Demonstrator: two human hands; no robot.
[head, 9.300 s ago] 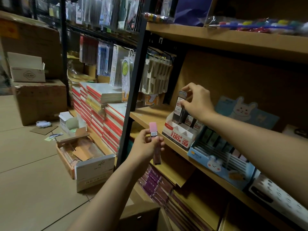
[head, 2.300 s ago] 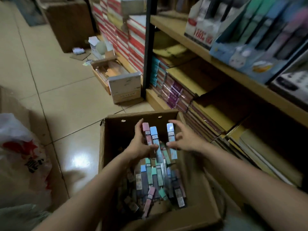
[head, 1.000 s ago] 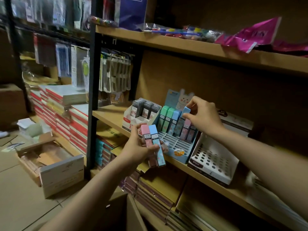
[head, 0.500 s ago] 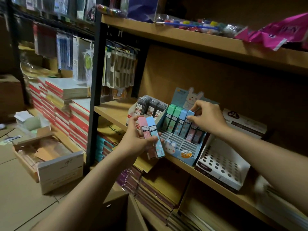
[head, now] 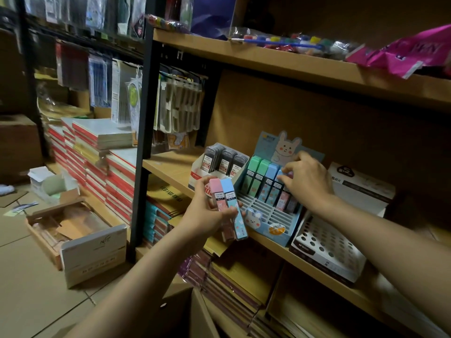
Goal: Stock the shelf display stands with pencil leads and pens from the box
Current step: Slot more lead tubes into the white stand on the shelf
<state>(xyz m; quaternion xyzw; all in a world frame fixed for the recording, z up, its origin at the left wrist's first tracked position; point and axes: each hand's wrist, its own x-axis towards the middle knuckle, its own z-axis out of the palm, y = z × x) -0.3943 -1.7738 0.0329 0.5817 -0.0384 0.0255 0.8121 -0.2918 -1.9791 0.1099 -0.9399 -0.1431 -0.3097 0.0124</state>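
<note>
**Lead cases going into the blue stand**

Head view only. Gripped in the left hand (head: 207,213): a pink case (head: 220,206) and a blue case (head: 233,208), side by side, caps up, long axes near upright and leaning slightly left at the top. Held just in front of the blue stand (head: 266,211), low and left of its filled back row. Right hand (head: 306,182) placed at that back row, fingers curled over the top of a case (head: 284,191) at the row's right end; probably pinching it, though the fingertips hid the contact. Seated cases (head: 256,176) stood tilted back, caps up, green then blue then pink from left to right. Front slots of the stand open. Right hand nearer the slots; the left-hand pair lay down and left of it, roughly parallel to the seated cases. Grey leads (head: 224,162) filled the white stand (head: 197,175) to the left; a holed tray (head: 327,250) sat bare on the shelf (head: 170,167) to the right.
</note>
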